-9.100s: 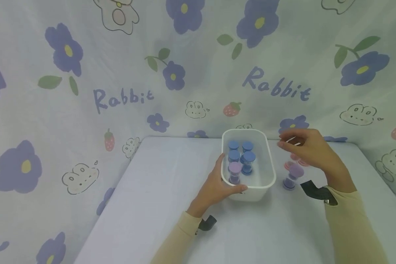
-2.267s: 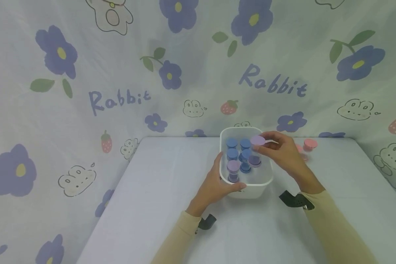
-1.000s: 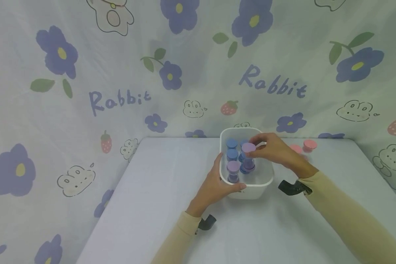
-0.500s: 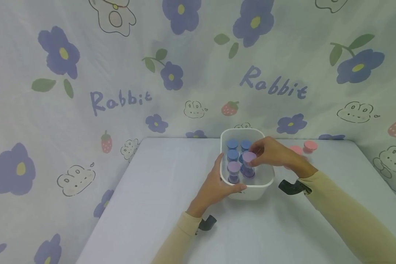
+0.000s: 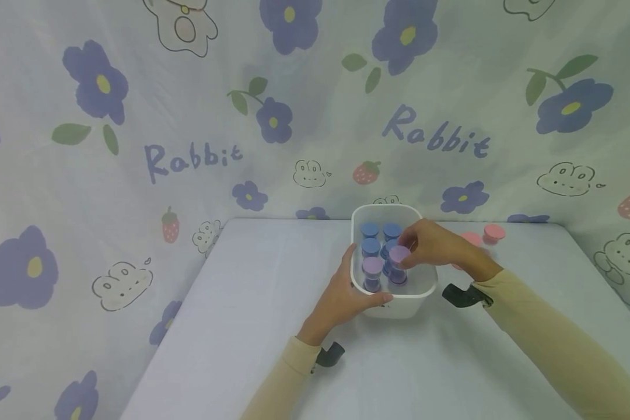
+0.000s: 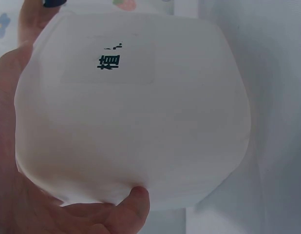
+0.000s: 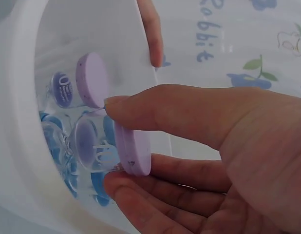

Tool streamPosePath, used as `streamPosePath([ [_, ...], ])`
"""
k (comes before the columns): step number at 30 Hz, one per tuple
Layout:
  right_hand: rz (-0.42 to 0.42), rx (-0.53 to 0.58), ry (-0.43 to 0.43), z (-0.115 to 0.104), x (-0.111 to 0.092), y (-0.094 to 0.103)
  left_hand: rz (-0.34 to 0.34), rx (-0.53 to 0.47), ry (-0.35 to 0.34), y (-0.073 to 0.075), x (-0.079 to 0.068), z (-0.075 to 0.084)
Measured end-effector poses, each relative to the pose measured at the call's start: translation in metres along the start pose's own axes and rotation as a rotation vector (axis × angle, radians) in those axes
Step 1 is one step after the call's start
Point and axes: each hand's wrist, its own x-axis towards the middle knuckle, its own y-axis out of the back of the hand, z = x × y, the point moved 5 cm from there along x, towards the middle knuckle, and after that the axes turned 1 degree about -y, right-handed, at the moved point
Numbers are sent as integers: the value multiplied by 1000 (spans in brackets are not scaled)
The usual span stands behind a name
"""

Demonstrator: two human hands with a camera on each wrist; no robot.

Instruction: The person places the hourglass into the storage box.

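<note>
My left hand grips the white plastic bin at its near left corner, thumb on the front wall. In the left wrist view, dark print marks the bin's wall. Inside the bin, my right hand pinches the top cap of a purple sand timer, thumb on one side and fingers on the other. This timer looks upright and low in the bin; whether it touches the floor I cannot tell. Left of it stands another purple sand timer. Several blue sand timers fill the far part.
Pink sand timers stand on the white table right of the bin, partly hidden behind my right hand and wrist. A patterned curtain hangs behind the table's back edge.
The second purple sand timer stood on the table at first. My right hand has brought it over the rim and down into the bin, lately shifting it nearer. My left hand keeps its grip.
</note>
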Motion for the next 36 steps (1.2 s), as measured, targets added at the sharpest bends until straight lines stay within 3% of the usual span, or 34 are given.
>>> streamPosePath([
  [21, -52, -170, 68, -9, 11, -12, -9, -38, -9, 0, 1, 1],
  [36, -60, -178, 68, -7, 12, -20, -13, -17, 6, 0, 0, 1],
])
